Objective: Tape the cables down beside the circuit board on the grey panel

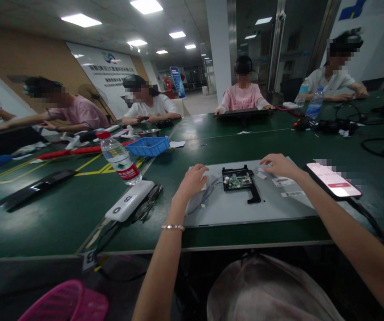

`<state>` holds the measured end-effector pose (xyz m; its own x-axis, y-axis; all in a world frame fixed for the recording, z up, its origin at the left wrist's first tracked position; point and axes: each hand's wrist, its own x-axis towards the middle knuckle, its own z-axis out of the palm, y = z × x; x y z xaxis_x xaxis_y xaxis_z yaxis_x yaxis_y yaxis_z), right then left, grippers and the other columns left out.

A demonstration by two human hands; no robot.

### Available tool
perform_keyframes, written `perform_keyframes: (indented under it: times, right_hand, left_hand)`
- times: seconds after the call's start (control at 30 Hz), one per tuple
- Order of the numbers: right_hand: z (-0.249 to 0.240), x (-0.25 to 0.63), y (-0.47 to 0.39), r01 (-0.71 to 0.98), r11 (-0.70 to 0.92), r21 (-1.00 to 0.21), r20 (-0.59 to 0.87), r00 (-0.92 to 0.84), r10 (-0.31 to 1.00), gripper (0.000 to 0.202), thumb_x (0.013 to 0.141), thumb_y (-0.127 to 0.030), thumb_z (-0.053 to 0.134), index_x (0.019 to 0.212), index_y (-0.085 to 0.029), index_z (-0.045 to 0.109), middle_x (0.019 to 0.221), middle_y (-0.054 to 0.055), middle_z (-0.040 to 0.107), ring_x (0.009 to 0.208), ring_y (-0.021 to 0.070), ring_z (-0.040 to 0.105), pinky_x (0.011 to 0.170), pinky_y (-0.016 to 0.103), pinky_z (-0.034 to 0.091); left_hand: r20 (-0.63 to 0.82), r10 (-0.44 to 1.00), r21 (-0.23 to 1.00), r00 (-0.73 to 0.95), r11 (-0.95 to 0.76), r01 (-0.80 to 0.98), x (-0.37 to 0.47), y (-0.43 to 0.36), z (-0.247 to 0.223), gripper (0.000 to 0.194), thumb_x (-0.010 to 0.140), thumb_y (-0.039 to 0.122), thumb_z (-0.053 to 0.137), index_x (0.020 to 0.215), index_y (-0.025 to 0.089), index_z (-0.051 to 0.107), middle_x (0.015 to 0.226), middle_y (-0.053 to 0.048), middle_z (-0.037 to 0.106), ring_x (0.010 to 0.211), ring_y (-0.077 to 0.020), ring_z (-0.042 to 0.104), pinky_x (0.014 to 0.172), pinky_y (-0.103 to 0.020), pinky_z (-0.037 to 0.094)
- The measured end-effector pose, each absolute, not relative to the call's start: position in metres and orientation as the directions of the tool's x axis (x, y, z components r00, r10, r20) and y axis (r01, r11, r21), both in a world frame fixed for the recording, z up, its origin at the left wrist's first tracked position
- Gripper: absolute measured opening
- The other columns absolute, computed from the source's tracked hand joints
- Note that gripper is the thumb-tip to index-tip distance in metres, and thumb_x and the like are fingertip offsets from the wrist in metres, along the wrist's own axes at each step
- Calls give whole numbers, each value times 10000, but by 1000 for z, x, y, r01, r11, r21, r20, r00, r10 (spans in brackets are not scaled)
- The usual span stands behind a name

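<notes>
1. I am watching the left hand point(194, 180) resting knuckles-up on the left part of the flat grey rectangular panel point(232, 209); its fingers are curling down over the thin pale cables point(208, 192) there, and I cannot tell whether they are pinching anything.
2. The right hand point(279, 164) is lying on the panel's far right edge; its fingers are bending onto a small white label point(263, 174), with nothing lifted.
3. Between the two hands, the black plastic bracket holding a small green circuit board point(238, 182) is sitting on the panel, touching neither hand.
4. Just right of the right forearm, a smartphone with a lit pink-and-white screen point(332, 180) is lying on the dark green table point(61, 218), a black cord trailing from it.
5. Left of the left hand, a white rectangular power bank point(130, 200) is lying beside black-framed glasses point(149, 203); a clear plastic water bottle with a red cap and red label point(118, 157) is tilting behind them; a blue plastic tray point(148, 146) is sitting farther back.
6. Other people are sitting along the table's far side, hands on their own work.
</notes>
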<state>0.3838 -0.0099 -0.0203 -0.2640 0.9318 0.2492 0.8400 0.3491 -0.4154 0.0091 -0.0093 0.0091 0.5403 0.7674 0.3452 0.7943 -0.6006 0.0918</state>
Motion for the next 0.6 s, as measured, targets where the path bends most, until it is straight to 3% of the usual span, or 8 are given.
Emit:
perform_keyframes:
  times: [0.27, 0.6]
  right_hand:
    - [-24, 385, -10, 829, 387, -404, 198, -333, 922, 323, 790, -371, 627, 1039, -179, 697, 992, 81, 693, 862, 213, 655, 786, 325, 513]
    - [-28, 379, -7, 843, 334, -422, 224, -260, 939, 228, 800, -293, 603, 966, -179, 710, 903, 79, 716, 797, 199, 667, 721, 299, 515]
  left_hand:
    - [357, 738, 97, 573, -639, 763, 25, -12, 18, 324, 864, 160, 449, 1159, 206, 575, 1178, -78, 556, 1103, -235, 523, 981, -410, 426]
    - [242, 752, 143, 613, -653, 744, 83, -3, 41, 295, 865, 214, 476, 1132, 192, 601, 1174, -83, 583, 1063, -243, 569, 947, -387, 451]
